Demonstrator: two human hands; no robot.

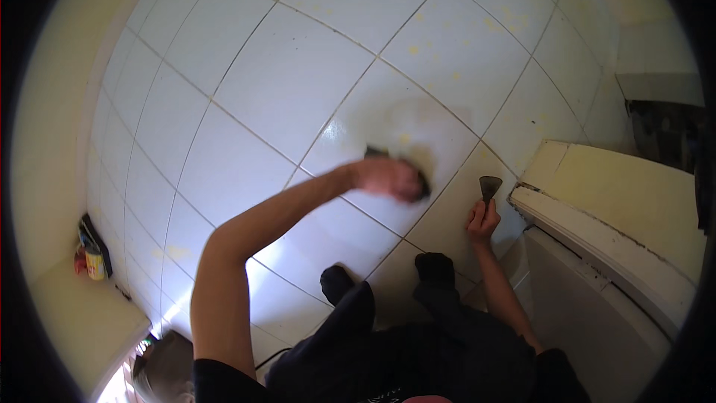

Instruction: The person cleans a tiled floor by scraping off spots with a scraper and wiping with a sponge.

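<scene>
My left hand point(389, 178) is blurred and reaches across the white tiled floor point(263, 56) with its fingers closed around a dark object point(423, 186). The blur hides what kind of object it is; another dark end pokes out beyond the wrist. A faint brownish smear and yellow spots mark the tile around it. Low on the right, my right hand point(483, 223) grips the handle of a scraper point(490, 186), its flared metal blade pointing away from me. Both dark-covered feet rest on the tiles between my arms.
At right stands a pale yellow ledge point(621, 184) with a chipped edge, above a grey-white panel point(598, 313). By the left wall are a yellow-labelled container point(95, 265), a red item point(80, 260) and a black item point(96, 238). A brownish object point(165, 369) sits near bright light at lower left.
</scene>
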